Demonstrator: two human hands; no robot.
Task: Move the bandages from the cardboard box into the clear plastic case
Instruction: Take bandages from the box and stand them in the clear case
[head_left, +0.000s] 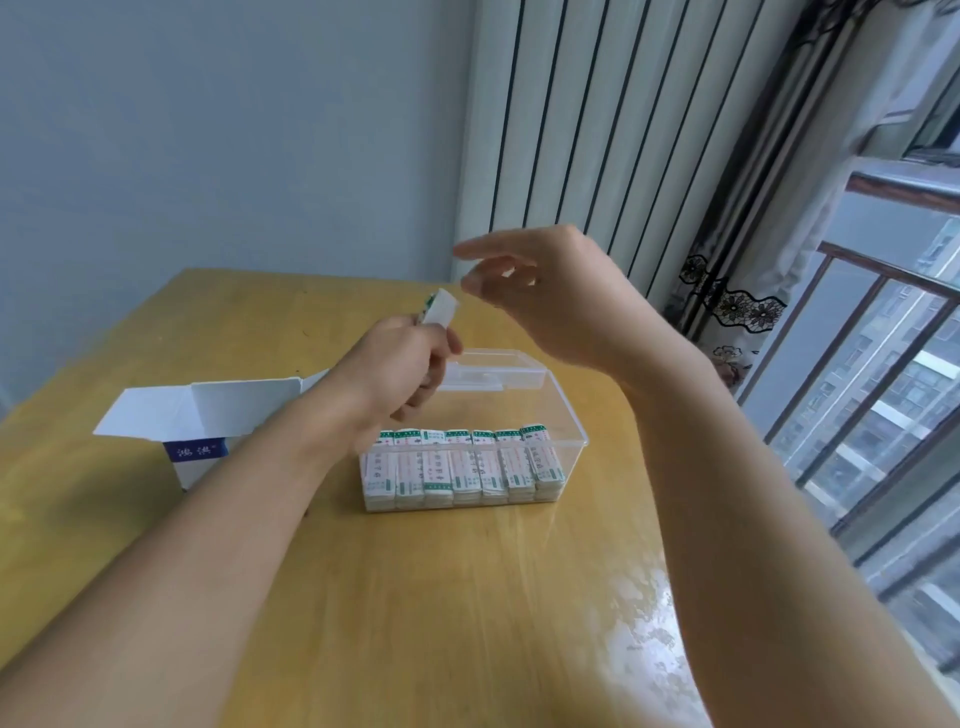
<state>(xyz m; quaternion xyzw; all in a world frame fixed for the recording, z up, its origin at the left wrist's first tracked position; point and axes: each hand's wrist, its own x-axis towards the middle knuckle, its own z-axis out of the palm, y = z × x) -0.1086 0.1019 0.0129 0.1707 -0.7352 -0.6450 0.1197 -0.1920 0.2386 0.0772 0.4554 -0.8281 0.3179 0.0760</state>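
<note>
Left hand is gripping bandages, which are sticking out above its fingers. Right hand is hovering, fingers loosely spread. Light, thin, bendable: best pinched flat across faces.

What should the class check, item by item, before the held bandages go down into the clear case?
1. Left hand has a grip on the held bandages: ok.
2. Right hand free, holding nothing: ok.
3. Clear plastic case open at the top: ok.
4. Room behind the row of bandages: ok.
5. Cardboard box emptied: cannot tell.
</note>
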